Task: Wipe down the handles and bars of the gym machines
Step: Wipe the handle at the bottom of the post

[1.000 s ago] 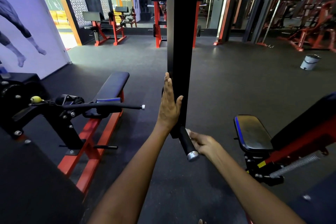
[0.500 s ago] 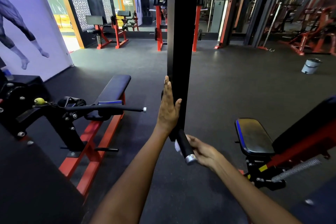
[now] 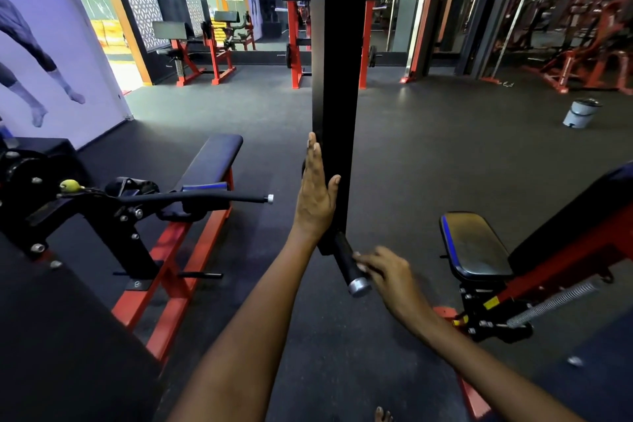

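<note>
A wide black upright bar (image 3: 337, 79) of a gym machine hangs down the middle of the view. A short black handle (image 3: 344, 259) with a silver end cap (image 3: 359, 286) sticks out of its lower end. My left hand (image 3: 315, 199) lies flat against the bar's left side, fingers straight and pointing up, thumb on the front face. My right hand (image 3: 387, 274) grips the handle just above the cap, fingers curled round it from the right. Any cloth under those fingers is hidden.
A flat bench (image 3: 212, 161) on a red frame stands to the left, with a long black machine handle (image 3: 205, 198) in front of it. A padded seat (image 3: 474, 245) and a spring (image 3: 555, 301) are on the right. A small bin (image 3: 580, 113) stands on the dark floor.
My right hand has shifted slightly on the handle's lower end. A white scrap that showed beside the handle half a second ago is out of sight. My left hand has stayed flat on the bar.
</note>
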A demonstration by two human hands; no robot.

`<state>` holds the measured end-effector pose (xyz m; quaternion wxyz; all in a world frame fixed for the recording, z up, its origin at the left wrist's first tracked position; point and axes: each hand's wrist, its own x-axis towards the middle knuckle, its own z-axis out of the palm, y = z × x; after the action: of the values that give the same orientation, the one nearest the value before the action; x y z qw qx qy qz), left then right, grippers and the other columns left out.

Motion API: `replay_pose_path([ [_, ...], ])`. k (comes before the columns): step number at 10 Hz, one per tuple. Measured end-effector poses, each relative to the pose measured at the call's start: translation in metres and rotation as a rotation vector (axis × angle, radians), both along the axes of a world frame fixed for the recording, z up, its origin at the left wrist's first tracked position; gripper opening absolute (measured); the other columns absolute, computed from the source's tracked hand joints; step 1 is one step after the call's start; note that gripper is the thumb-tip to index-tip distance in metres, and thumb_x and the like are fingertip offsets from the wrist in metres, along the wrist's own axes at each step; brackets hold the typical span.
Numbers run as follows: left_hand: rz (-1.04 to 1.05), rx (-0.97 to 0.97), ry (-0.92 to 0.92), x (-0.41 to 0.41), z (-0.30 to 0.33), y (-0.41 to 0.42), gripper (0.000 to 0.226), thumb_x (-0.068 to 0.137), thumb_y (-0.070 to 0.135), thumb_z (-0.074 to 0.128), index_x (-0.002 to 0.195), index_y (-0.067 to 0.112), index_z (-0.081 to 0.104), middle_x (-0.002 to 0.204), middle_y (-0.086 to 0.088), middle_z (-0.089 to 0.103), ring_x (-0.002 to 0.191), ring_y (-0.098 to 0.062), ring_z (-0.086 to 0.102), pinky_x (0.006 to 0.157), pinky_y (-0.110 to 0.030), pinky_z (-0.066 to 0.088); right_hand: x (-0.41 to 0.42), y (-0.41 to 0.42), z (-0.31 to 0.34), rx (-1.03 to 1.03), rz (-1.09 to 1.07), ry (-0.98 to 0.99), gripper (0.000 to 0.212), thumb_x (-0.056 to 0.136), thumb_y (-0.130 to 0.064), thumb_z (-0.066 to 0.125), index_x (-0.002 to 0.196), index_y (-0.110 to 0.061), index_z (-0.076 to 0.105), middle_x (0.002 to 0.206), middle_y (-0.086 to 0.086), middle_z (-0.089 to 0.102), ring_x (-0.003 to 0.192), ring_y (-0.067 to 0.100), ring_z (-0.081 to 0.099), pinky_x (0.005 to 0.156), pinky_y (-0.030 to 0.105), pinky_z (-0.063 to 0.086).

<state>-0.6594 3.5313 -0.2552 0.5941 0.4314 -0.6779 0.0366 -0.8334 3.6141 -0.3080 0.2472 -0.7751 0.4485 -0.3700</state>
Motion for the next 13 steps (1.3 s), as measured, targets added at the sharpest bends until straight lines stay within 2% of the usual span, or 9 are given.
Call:
replay_pose_path([
  [1,0.011,-0.013,0.01,0.001,-0.003,0.0,0.064,0.103,0.034,0.03,0.151,0.036,-0.013,0.158,0.021,-0.014,0.148,-0.008,-0.002,0.12,-0.025,0.01,-0.014,0.013,0.004,-0.057,0.103,0.075,0.016,0.087,-0.006,0.059,0.097,-0.004,0.071,0.09,0.001,0.061,0.082,0.001,0.055,0.075,0.014,0.04],
  [2,0.008,-0.003,0.013,-0.001,-0.001,0.0,0.064,0.103,0.034,0.03,0.151,0.036,-0.013,0.158,0.021,-0.014,0.148,-0.008,-0.001,0.12,-0.026,0.01,0.015,-0.01,0.02,-0.049,0.198,0.137,0.03,0.089,0.004,0.05,0.117,0.0,0.063,0.122,0.01,0.057,0.113,0.014,0.051,0.095,0.018,0.033],
  [3,0.002,0.012,0.0,-0.002,-0.001,0.001,0.064,0.103,0.035,0.03,0.15,0.037,-0.014,0.158,0.021,-0.014,0.148,-0.009,-0.001,0.12,-0.026,0.011,0.039,-0.017,0.016,-0.023,0.261,0.269,0.033,0.091,-0.002,0.044,0.121,0.001,0.059,0.13,0.012,0.056,0.125,0.025,0.045,0.106,0.032,0.03],
  [4,0.008,0.021,-0.026,0.001,-0.002,0.0,0.064,0.103,0.038,0.029,0.15,0.038,-0.014,0.158,0.022,-0.015,0.148,-0.008,-0.001,0.12,-0.025,0.011,0.018,0.008,0.006,-0.153,0.252,0.348,0.031,0.091,-0.024,0.045,0.107,-0.006,0.065,0.108,0.0,0.065,0.105,0.011,0.057,0.097,0.029,0.041],
  [6,0.007,0.021,-0.088,0.002,-0.003,-0.002,0.062,0.103,0.04,0.028,0.149,0.042,-0.013,0.158,0.02,-0.014,0.148,-0.006,0.001,0.12,-0.026,0.013,0.011,-0.01,0.019,-0.167,0.257,0.447,0.031,0.089,-0.004,0.052,0.119,-0.002,0.06,0.126,0.012,0.051,0.117,0.025,0.047,0.098,0.037,0.042],
  [8,0.014,0.034,-0.058,0.0,0.0,0.0,0.06,0.104,0.039,0.025,0.15,0.039,-0.012,0.159,0.014,-0.009,0.148,-0.007,0.0,0.119,-0.024,0.01,0.013,-0.007,0.017,-0.077,0.058,0.324,0.036,0.092,0.002,0.044,0.126,-0.004,0.056,0.124,0.014,0.051,0.112,0.027,0.046,0.091,0.028,0.035],
  [11,-0.01,0.039,-0.024,-0.007,-0.005,-0.003,0.061,0.104,0.037,0.025,0.151,0.032,-0.013,0.158,0.022,-0.014,0.148,-0.007,-0.003,0.12,-0.024,0.006,0.042,-0.029,0.032,0.067,-0.004,0.026,0.009,0.089,-0.009,0.054,0.089,-0.006,0.063,0.094,0.006,0.06,0.085,0.019,0.055,0.074,0.031,0.042],
  [12,0.054,-0.007,-0.106,-0.007,-0.004,-0.002,0.067,0.103,0.027,0.031,0.151,0.035,-0.014,0.158,0.018,-0.018,0.148,-0.007,-0.006,0.12,-0.026,0.005,0.046,-0.034,0.018,0.062,-0.196,-0.09,0.011,0.087,-0.004,0.059,0.09,-0.004,0.07,0.088,0.002,0.064,0.081,0.013,0.057,0.07,0.02,0.041],
  [13,0.232,-0.068,-0.221,-0.017,-0.003,0.0,0.08,0.095,0.009,0.037,0.152,0.03,-0.014,0.157,0.008,-0.026,0.147,-0.012,-0.013,0.12,-0.03,-0.002,0.035,-0.045,0.009,0.677,-0.272,-0.533,0.021,0.094,-0.007,0.049,0.091,0.002,0.068,0.075,0.008,0.069,0.071,0.023,0.064,0.055,0.021,0.049],
])
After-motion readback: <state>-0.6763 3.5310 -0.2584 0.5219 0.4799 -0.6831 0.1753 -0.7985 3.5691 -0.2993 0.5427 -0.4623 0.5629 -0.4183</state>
